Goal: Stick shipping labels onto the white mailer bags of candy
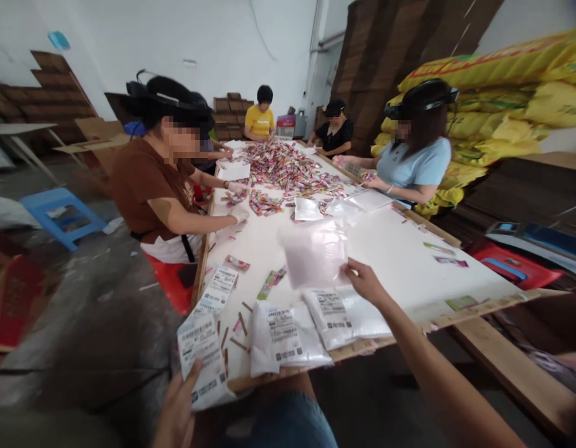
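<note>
Pinching a pale plastic pouch (pixel 311 255) at its near right corner, the right hand (pixel 362 283) has its fingers closed narrowly on the film, with the pouch spreading leftward and slightly away from them. It looks roughly square, with no clear long axis, and motion blur hides whether its underside touches the worktop (pixel 395 261). The left hand (pixel 178 392) is well apart, nearer the body; its fingers are narrow on the lower left edge of a labelled packet (pixel 201 354), one digit lying over the front. That packet extends forward and to the right of those fingers, its long axis pointing mostly away from the person, at the worktop's corner.

The relation that seems to count is the diagonal between the two loads: from the left fingers, the pouch lies forward and well to the right, and only the right hand is close to it. Between them, nearer the body than the pouch, sits a white parcel (pixel 292 339); a second parcel (pixel 334 314) lies just beside the right fingers, on their near left side. Straight left of those fingers, past the pouch, is a green sachet (pixel 268 283); far beyond them rises a sachet heap (pixel 283 165).
</note>
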Demonstrator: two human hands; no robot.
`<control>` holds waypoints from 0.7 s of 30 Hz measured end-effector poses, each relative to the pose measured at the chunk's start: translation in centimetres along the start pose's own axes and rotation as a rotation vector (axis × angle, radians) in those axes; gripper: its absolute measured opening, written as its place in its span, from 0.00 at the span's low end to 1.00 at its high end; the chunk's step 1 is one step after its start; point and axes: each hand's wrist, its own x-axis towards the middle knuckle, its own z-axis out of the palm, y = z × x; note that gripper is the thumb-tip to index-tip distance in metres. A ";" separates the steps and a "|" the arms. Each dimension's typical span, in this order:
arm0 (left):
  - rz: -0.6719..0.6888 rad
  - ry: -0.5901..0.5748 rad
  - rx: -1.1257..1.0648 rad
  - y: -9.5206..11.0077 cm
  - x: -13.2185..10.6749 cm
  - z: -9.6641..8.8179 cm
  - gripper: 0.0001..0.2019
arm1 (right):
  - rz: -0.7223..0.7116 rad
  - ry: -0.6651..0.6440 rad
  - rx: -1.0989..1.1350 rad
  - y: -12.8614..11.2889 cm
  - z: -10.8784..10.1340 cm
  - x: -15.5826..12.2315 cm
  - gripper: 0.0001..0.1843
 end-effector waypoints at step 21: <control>-0.038 -0.562 -0.014 -1.2 -4.6 4.9 0.29 | -0.490 -0.493 -0.126 -9.4 14.2 -14.9 0.08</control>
